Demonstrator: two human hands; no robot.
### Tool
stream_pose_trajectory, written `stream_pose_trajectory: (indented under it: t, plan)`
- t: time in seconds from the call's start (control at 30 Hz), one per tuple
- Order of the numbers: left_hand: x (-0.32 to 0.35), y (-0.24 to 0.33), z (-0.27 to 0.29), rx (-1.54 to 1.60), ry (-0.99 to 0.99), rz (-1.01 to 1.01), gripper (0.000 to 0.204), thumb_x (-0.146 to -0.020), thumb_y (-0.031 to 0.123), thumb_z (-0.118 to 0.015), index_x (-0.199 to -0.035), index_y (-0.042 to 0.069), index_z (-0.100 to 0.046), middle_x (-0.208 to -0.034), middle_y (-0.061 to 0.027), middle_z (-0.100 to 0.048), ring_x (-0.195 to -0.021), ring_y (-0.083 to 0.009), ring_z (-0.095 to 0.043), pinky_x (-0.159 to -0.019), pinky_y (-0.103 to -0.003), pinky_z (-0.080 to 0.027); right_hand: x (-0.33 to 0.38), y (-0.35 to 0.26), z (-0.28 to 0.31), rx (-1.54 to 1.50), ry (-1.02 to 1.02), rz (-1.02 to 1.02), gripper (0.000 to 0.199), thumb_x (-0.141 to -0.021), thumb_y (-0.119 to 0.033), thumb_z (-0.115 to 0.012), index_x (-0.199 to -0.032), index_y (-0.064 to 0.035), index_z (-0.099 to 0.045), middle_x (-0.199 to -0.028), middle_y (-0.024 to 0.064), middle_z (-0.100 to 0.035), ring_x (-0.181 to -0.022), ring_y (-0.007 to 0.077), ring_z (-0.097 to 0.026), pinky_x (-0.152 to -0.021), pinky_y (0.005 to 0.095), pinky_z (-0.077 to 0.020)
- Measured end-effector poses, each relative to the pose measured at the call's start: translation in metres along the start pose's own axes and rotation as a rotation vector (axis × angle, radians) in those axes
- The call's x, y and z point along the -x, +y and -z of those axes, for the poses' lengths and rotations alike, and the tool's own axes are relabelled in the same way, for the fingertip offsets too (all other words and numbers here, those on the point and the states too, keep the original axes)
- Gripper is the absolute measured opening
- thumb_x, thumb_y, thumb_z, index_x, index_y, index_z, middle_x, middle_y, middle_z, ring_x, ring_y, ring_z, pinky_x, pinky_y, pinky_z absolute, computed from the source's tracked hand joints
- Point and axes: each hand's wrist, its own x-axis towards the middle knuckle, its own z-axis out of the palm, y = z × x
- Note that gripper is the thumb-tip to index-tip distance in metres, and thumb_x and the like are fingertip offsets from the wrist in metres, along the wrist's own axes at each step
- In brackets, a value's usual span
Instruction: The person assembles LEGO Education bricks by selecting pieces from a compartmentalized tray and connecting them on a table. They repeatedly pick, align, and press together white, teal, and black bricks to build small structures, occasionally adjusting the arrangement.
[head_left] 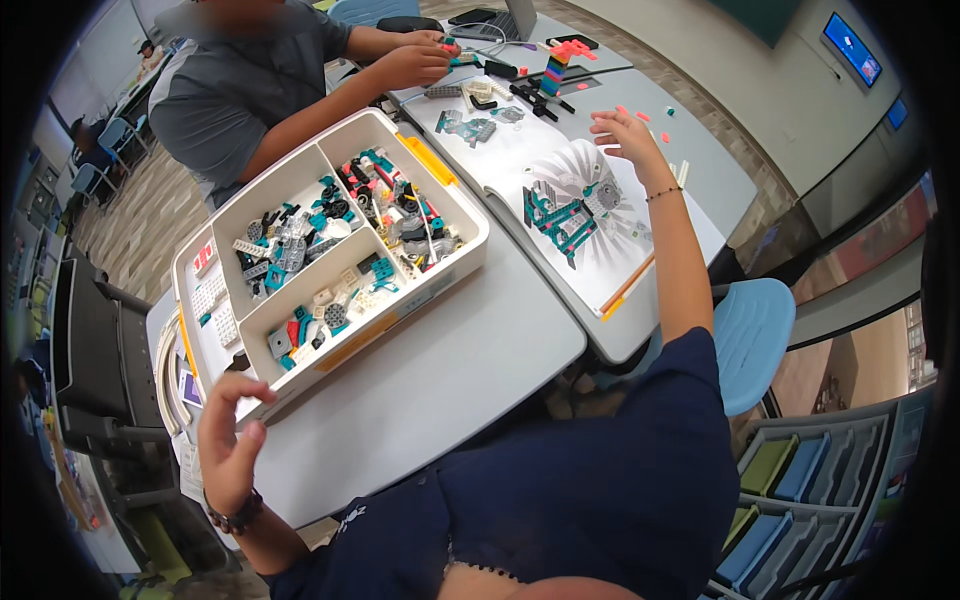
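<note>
My left hand (pixel 230 440) is beside the near left corner of a white sorting box (pixel 370 345), fingers bent and thumb apart, with nothing seen in it. Whether its fingertips touch the box wall I cannot tell. My right hand (pixel 627 137) reaches over the far right part of an open instruction booklet (pixel 515 175), its fingers stretched out and nothing in them. Building-brick models are pictured on the pages. Teal, black, grey, red and white bricks (pixel 290 250) lie in the box's compartments. Beyond the booklet stands a striped multicoloured brick model (pixel 553 75) with a coral top and black base.
Across the table, a person (pixel 250 100) holds small bricks in both hands (pixel 410 65). Loose coral pieces (pixel 643 116) lie to the right of the model. A laptop (pixel 505 22) stands at the far edge. A blue chair (pixel 755 345) is at my right, near shelved trays (pixel 790 480).
</note>
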Motion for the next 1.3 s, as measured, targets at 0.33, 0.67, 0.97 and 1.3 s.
stream_pose_trajectory:
  t: [0.33, 0.67, 0.97, 1.3]
  plan:
    - [0.05, -0.052, -0.028, 0.287, 0.276, 0.203, 0.042, -0.081, 0.03, -0.058, -0.107, -0.002, -0.053, -0.09, -0.0106, -0.059, -0.088, -0.0181, -0.055, -0.085, -0.031, -0.041, -0.041, -0.031, -0.05, 0.056, -0.292, 0.075, 0.036, -0.086, -0.03, -0.059, -0.116, -0.0096, -0.059, -0.1, 0.0007, -0.063, -0.086, 0.0081, -0.059, -0.076, 0.0255, -0.0471]
    - [0.017, -0.039, -0.034, 0.235, 0.104, 0.212, 0.036, -0.08, 0.023, -0.059, -0.105, -0.002, -0.055, -0.092, -0.01, -0.058, -0.09, -0.0181, -0.055, -0.086, -0.031, -0.039, -0.104, -0.026, -0.09, -0.806, -0.209, -0.103, 0.038, -0.09, -0.025, -0.053, -0.118, -0.0005, -0.049, -0.114, 0.0169, -0.053, -0.098, 0.0273, -0.058, -0.084, 0.0394, -0.0513]
    - [-0.026, -0.047, -0.054, -0.805, 0.239, -0.181, 0.034, -0.069, 0.009, -0.07, -0.101, 0.005, -0.06, -0.095, -0.0124, -0.057, -0.087, -0.0299, -0.054, -0.078, -0.037, -0.04, -0.099, -0.032, -0.114, -0.886, -0.225, -0.21, 0.036, -0.09, -0.024, -0.05, -0.117, -0.0006, -0.048, -0.117, 0.0186, -0.051, -0.102, 0.0306, -0.056, -0.09, 0.0437, -0.049]
    - [-0.026, -0.065, -0.055, -0.88, 0.258, -0.278, 0.026, -0.07, 0.007, -0.069, -0.095, 0.007, -0.063, -0.077, -0.0067, -0.057, -0.071, -0.0235, -0.053, -0.065, -0.034, -0.038, -0.117, -0.039, -0.131, -0.825, -0.178, -0.228, 0.059, -0.085, -0.028, -0.058, -0.13, 0.0005, -0.033, -0.128, 0.021, -0.038, -0.109, 0.0362, -0.049, -0.093, 0.0469, -0.0441]
